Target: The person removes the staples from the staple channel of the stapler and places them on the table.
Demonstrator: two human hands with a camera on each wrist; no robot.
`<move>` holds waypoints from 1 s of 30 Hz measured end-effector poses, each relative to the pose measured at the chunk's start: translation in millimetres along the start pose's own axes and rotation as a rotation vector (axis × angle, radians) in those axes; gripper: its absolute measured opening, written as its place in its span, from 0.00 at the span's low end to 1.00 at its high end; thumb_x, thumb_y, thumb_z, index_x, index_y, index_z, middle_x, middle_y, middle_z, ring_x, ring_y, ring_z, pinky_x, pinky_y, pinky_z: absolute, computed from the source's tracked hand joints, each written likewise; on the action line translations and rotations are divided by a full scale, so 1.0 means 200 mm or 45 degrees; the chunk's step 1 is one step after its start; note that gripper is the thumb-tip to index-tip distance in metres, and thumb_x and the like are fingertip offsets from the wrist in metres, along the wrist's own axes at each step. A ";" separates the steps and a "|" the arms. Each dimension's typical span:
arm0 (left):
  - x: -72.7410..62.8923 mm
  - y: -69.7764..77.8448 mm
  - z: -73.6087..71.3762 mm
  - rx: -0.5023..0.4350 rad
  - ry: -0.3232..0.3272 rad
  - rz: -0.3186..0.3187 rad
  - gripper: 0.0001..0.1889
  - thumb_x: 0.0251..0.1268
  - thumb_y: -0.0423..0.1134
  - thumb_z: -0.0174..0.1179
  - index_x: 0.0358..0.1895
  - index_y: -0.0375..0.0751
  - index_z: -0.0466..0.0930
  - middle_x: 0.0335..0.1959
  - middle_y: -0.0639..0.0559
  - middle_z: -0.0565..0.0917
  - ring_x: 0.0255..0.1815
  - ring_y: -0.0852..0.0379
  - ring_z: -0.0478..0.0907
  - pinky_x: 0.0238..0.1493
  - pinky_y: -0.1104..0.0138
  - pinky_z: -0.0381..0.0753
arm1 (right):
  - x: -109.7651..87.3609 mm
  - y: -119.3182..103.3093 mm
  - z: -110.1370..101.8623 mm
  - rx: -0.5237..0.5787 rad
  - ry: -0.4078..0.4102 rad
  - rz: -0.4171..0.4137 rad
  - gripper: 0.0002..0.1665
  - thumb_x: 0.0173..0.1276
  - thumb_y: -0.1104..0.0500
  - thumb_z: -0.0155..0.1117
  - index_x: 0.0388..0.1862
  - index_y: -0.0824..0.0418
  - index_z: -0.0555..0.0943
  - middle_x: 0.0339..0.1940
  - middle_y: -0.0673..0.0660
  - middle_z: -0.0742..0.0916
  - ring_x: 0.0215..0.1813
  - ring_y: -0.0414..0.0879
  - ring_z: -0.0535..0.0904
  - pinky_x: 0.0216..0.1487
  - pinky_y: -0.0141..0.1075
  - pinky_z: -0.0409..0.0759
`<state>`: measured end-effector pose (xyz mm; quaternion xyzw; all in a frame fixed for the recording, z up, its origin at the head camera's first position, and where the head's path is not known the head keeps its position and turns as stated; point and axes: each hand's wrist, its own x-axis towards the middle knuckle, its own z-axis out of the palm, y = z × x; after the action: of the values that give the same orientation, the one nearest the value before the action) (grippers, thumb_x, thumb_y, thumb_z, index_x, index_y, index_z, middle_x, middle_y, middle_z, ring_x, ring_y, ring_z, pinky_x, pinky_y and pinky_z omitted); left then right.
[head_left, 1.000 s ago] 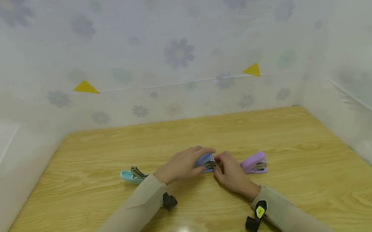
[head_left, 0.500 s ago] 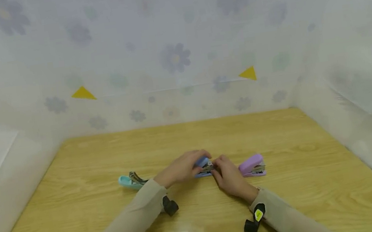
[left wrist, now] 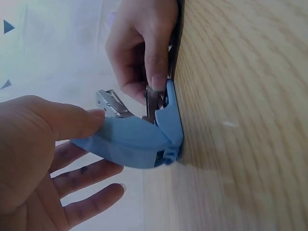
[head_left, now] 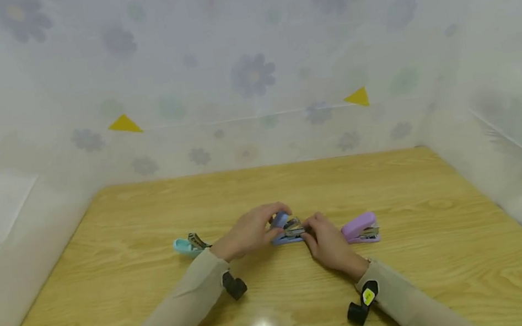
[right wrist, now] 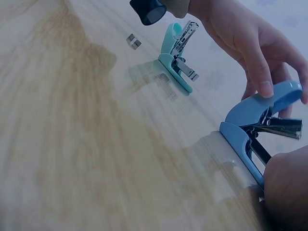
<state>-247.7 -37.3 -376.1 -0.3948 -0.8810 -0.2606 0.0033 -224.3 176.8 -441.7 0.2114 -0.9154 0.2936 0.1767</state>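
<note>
A blue stapler sits on the table between both hands, its top cover swung up from the base. My left hand pinches that cover between thumb and fingers; the left wrist view shows the thumb on the cover and the other fingers loosely spread below. At the front end, my right hand grips the base and metal magazine with thumb and fingers. A metal arm stands out between cover and base in the right wrist view. The right fingertips partly hide the front end.
A purple stapler stands right of my right hand. Left of my left hand lies an opened teal stapler, partly behind the sleeve. A small metal staple strip lies near it. A floral sheet encloses the wooden table.
The blue stapler's cover has been raised by my left hand, which shifted slightly up and left. The metal parts inside now show apart. My right hand keeps hold of the front end.
</note>
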 end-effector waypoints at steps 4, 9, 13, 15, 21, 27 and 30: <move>-0.05 -0.01 -0.01 0.047 0.063 -0.003 0.18 0.67 0.36 0.60 0.59 0.44 0.71 0.51 0.49 0.80 0.47 0.55 0.79 0.44 0.63 0.80 | 0.00 0.00 0.00 -0.004 -0.012 0.002 0.05 0.65 0.66 0.64 0.39 0.63 0.81 0.34 0.55 0.77 0.32 0.43 0.74 0.36 0.39 0.77; -0.07 -0.02 -0.02 0.084 0.134 0.004 0.17 0.64 0.36 0.63 0.53 0.42 0.70 0.45 0.48 0.80 0.47 0.50 0.80 0.46 0.61 0.81 | -0.01 0.02 0.00 -0.025 0.008 -0.008 0.05 0.64 0.66 0.65 0.39 0.62 0.81 0.33 0.54 0.77 0.32 0.43 0.74 0.36 0.39 0.77; -0.08 -0.03 -0.02 0.093 0.161 -0.024 0.14 0.62 0.35 0.64 0.47 0.41 0.71 0.42 0.49 0.80 0.44 0.50 0.80 0.43 0.62 0.80 | 0.00 0.02 0.00 -0.020 0.010 -0.017 0.06 0.63 0.66 0.66 0.39 0.63 0.81 0.32 0.54 0.77 0.32 0.43 0.74 0.35 0.39 0.77; -0.09 -0.04 -0.03 0.090 0.173 -0.058 0.13 0.61 0.35 0.65 0.45 0.42 0.71 0.41 0.50 0.81 0.42 0.51 0.80 0.41 0.63 0.80 | 0.00 0.02 0.01 -0.018 0.007 -0.021 0.06 0.63 0.66 0.66 0.40 0.63 0.81 0.33 0.54 0.77 0.32 0.43 0.74 0.35 0.39 0.77; -0.14 -0.09 -0.02 -0.035 0.225 -0.152 0.13 0.57 0.35 0.68 0.39 0.44 0.71 0.34 0.53 0.80 0.31 0.57 0.75 0.32 0.68 0.75 | 0.00 0.02 0.01 -0.025 0.000 -0.022 0.06 0.64 0.65 0.65 0.40 0.62 0.81 0.33 0.54 0.77 0.32 0.42 0.73 0.36 0.39 0.77; -0.18 -0.13 -0.01 -0.116 0.266 -0.177 0.16 0.55 0.33 0.70 0.36 0.44 0.69 0.27 0.54 0.78 0.24 0.64 0.71 0.27 0.71 0.72 | 0.00 0.01 0.02 -0.014 -0.045 0.001 0.06 0.65 0.63 0.64 0.41 0.62 0.81 0.35 0.54 0.78 0.35 0.43 0.74 0.39 0.40 0.77; -0.17 -0.13 -0.01 -0.126 0.285 -0.158 0.17 0.54 0.34 0.71 0.36 0.44 0.68 0.27 0.54 0.79 0.23 0.64 0.72 0.27 0.71 0.74 | 0.00 0.01 0.00 0.006 -0.027 0.016 0.06 0.65 0.64 0.64 0.41 0.62 0.81 0.35 0.55 0.78 0.35 0.44 0.75 0.39 0.42 0.77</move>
<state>-242.1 -76.5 -394.3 -0.3078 -0.8839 -0.3459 0.0661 -225.2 177.8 -442.4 0.2093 -0.9178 0.2947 0.1646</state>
